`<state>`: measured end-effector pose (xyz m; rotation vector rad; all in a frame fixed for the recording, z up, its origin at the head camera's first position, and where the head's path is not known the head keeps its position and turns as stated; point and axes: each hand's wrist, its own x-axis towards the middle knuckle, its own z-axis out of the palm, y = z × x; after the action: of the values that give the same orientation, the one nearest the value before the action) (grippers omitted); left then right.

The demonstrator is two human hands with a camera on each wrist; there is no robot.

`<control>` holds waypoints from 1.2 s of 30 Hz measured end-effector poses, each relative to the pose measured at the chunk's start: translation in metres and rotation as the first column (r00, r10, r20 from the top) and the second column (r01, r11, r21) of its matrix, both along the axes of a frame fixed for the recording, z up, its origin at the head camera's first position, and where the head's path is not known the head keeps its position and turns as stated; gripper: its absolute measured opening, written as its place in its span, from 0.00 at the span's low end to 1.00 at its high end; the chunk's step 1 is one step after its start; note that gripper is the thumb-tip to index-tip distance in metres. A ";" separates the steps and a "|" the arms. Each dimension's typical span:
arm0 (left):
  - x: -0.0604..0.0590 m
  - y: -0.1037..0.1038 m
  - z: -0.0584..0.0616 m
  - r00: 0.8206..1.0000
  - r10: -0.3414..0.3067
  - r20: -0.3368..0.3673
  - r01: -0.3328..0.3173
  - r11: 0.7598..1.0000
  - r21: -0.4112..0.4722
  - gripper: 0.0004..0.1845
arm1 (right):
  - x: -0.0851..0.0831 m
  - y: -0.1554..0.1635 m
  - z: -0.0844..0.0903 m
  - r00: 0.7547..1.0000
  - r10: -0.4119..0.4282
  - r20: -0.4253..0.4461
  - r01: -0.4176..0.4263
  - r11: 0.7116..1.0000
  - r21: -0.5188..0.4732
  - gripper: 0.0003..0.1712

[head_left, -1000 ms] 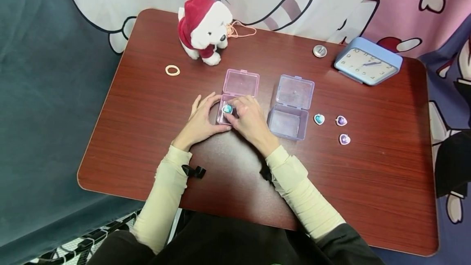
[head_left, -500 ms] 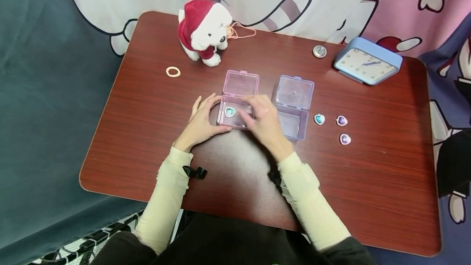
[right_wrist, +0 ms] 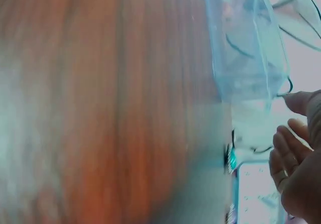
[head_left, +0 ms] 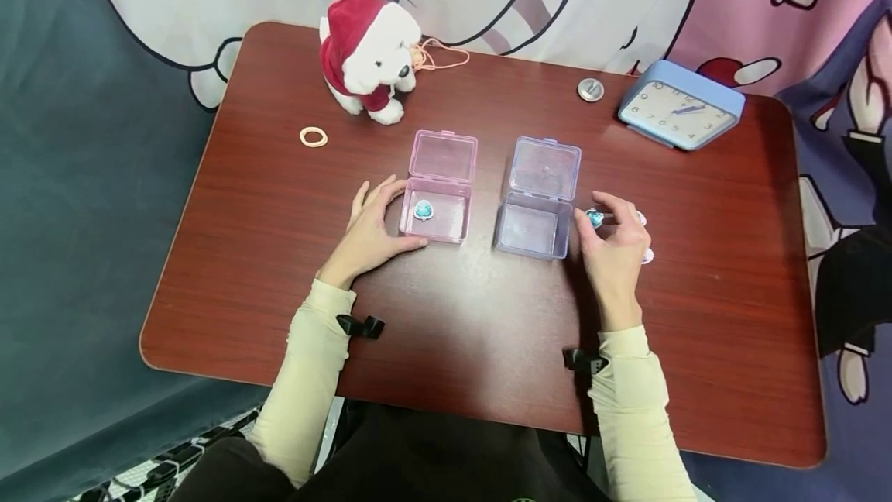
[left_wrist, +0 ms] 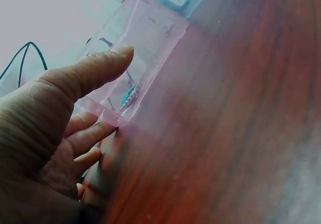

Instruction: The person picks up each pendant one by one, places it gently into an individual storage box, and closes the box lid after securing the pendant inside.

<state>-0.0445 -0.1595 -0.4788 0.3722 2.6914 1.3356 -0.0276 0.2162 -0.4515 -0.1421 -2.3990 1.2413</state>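
Observation:
My left hand (head_left: pixel 372 231) lies at the left end of an open pink clear plastic box (head_left: pixel 456 211), its fingertips at the back left and its thumb along the front edge. Inside sits a heart-shaped teal gem (head_left: pixel 423 210) with a white beaded rim, also seen through the wall in the left wrist view. To the right, my right hand (head_left: pixel 613 246) hovers with thumb and fingers spread around a second teal gem (head_left: pixel 595 218) on the table. Two purple heart gems (head_left: pixel 648 256) are partly hidden behind that hand.
An open bluish clear box (head_left: pixel 533 227) stands between the hands. Behind are a plush dog (head_left: pixel 369 60) in red, a cream ring (head_left: pixel 313 137), a round silver object (head_left: pixel 590 90) and a blue clock (head_left: pixel 683 107). A patterned curtain hangs along the table's back edge.
My right hand has let go of the teal gem inside the pink box and moved right, past the bluish box, to the second teal gem. My left hand stays at the pink box.

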 end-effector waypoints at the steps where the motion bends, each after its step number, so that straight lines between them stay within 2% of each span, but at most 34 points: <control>1: 0.000 0.000 -0.001 1.000 0.003 0.000 -0.003 1.000 -0.001 0.52 | 0.000 0.005 -0.003 1.000 -0.012 0.021 0.012 1.000 0.005 0.20; 6: -0.001 0.000 -0.004 1.000 0.005 -0.006 -0.005 1.000 -0.009 0.52 | 0.002 0.024 -0.017 0.994 -0.054 0.091 0.047 0.996 0.080 0.27; 15: -0.001 -0.001 -0.002 1.000 0.005 -0.005 -0.005 1.000 -0.002 0.52 | 0.003 0.032 -0.034 0.978 -0.061 0.200 0.038 0.992 0.117 0.34; 24: -0.001 0.000 -0.002 1.000 0.001 -0.010 -0.001 1.000 -0.003 0.52 | 0.003 0.033 -0.038 0.980 -0.061 0.188 0.037 0.991 0.126 0.34; 36: -0.001 0.001 -0.002 1.000 0.001 -0.013 -0.001 1.000 -0.013 0.52 | 0.001 0.033 -0.040 0.992 -0.035 0.122 0.023 0.995 0.093 0.26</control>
<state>-0.0453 -0.1587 -0.4811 0.3802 2.7097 1.3196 -0.0266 0.2488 -0.4914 -0.2318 -2.5452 1.1381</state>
